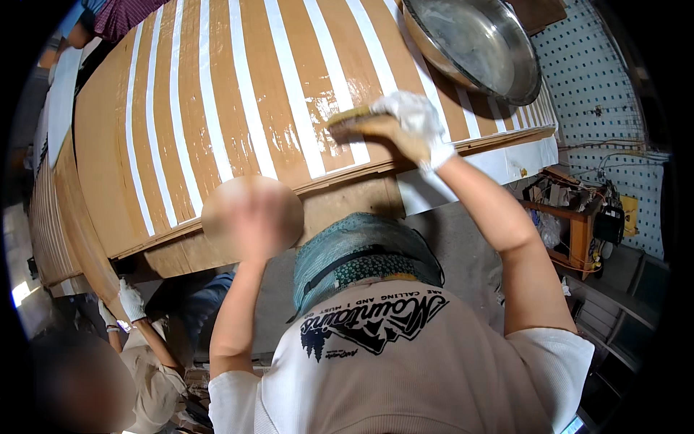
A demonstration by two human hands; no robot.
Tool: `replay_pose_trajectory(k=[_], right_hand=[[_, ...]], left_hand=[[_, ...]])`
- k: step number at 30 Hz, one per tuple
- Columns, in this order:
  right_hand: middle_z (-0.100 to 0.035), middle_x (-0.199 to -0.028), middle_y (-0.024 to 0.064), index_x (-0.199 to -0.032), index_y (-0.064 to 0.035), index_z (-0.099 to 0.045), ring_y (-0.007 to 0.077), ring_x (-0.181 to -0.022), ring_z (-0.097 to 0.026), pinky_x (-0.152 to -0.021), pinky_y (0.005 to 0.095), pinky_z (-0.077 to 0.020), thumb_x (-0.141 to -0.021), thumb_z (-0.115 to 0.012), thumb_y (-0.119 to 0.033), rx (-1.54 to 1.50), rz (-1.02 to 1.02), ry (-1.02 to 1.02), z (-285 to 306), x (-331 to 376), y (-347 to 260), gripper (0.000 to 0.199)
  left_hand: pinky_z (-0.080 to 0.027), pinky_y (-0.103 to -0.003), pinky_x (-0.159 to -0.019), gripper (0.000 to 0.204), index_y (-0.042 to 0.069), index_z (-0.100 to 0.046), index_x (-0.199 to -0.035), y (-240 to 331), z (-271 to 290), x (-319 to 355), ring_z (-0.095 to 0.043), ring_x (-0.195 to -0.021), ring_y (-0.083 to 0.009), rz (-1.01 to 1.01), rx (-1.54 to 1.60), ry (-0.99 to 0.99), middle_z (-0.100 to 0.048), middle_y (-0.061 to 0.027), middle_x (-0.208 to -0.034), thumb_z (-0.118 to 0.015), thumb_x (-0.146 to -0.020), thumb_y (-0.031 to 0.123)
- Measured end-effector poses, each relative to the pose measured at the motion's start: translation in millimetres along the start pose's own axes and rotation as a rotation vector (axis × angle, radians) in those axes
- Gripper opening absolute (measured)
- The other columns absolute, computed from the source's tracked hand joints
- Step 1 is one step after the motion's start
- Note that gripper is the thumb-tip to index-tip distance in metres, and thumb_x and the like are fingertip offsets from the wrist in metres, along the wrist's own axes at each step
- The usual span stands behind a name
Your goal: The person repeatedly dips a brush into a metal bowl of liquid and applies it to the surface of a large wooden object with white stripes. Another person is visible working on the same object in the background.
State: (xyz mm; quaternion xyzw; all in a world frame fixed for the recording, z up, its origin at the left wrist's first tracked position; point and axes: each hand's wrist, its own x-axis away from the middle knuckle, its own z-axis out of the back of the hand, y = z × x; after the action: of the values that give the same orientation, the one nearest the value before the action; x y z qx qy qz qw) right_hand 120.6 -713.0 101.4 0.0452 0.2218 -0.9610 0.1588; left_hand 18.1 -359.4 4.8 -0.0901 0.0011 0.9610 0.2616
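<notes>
My right hand, in a white glove with yellow-brown stains, is over the brown sheets. It grips a flat yellow-brown, brush-like spreader, smeared by motion, so its exact kind is unclear. Beneath it, the brown sheets lie overlapped like steps, with white strips showing between them. Wet, shiny patches mark their surface. At the near edge of the sheets is my left hand; a blur hides its fingers and anything in them.
A wide metal basin with a pale, cloudy residue stands on the far right of the sheets. At lower left, another person's gloved hand is by a long brown board. A wooden stand holds clutter at right. Someone else's sleeve shows at far left.
</notes>
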Motion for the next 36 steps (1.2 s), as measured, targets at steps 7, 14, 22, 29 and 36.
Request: replay_pose_trajectory(k=[7,14,22,29,36], right_hand=[[-0.069,-0.092,0.0102,-0.086,-0.0109,-0.07,0.0256,-0.088,-0.066,-0.079,0.0359,-0.0512,-0.078,-0.063,-0.015,0.232,0.1,-0.173,-2,26,42,0.012],[-0.066,-0.09,0.0094,-0.097,-0.0089,-0.066,0.029,-0.088,-0.064,-0.077,0.0364,-0.0523,-0.079,-0.064,-0.007,-0.114,0.303,0.227,-23,-38,-46,0.019],[-0.069,-0.087,0.0152,-0.088,-0.0052,-0.071,0.0286,-0.08,-0.067,-0.073,0.0353,-0.0535,-0.078,-0.07,-0.02,-0.056,0.054,-0.247,-20,-22,-65,0.017],[-0.066,-0.091,0.0098,-0.099,-0.0115,-0.068,0.0212,-0.078,-0.062,-0.065,0.0317,-0.0512,-0.076,-0.06,0.001,-0.137,0.297,-0.032,-78,-49,-95,0.027],[-0.066,-0.093,0.0153,-0.101,-0.0063,-0.065,0.0322,-0.092,-0.063,-0.083,0.0366,-0.0507,-0.074,-0.06,-0.003,-0.361,0.35,-0.418,-51,-42,-96,0.028]], left_hand=[[-0.031,-0.058,-0.102,0.069,0.016,-0.047,-0.135,2,-2,2,-0.035,-0.133,-0.035,-0.008,-0.033,-0.014,-0.043,-0.0109,-0.136,-0.07,-0.072,0.034],[-0.015,-0.057,-0.117,0.09,0.034,-0.032,-0.148,35,34,-1,-0.007,-0.143,-0.0488,0.243,0.205,-0.217,-0.01,-0.0189,-0.158,-0.072,-0.07,0.015],[-0.024,-0.05,-0.115,0.073,0.01,-0.041,-0.142,15,38,30,-0.025,-0.14,-0.0393,0.321,0.469,0.066,-0.032,-0.0162,-0.151,-0.06,-0.073,0.003],[-0.04,-0.046,-0.103,0.049,-0.008,-0.055,-0.121,-32,38,14,-0.052,-0.117,-0.0386,0.74,0.147,0.251,-0.055,-0.0261,-0.124,-0.064,-0.083,0.022],[-0.054,-0.041,-0.069,0.059,-0.007,-0.065,-0.088,-43,53,-14,-0.066,-0.08,-0.0351,0.674,-0.109,-0.075,-0.065,-0.0252,-0.088,-0.062,-0.084,0.052]])
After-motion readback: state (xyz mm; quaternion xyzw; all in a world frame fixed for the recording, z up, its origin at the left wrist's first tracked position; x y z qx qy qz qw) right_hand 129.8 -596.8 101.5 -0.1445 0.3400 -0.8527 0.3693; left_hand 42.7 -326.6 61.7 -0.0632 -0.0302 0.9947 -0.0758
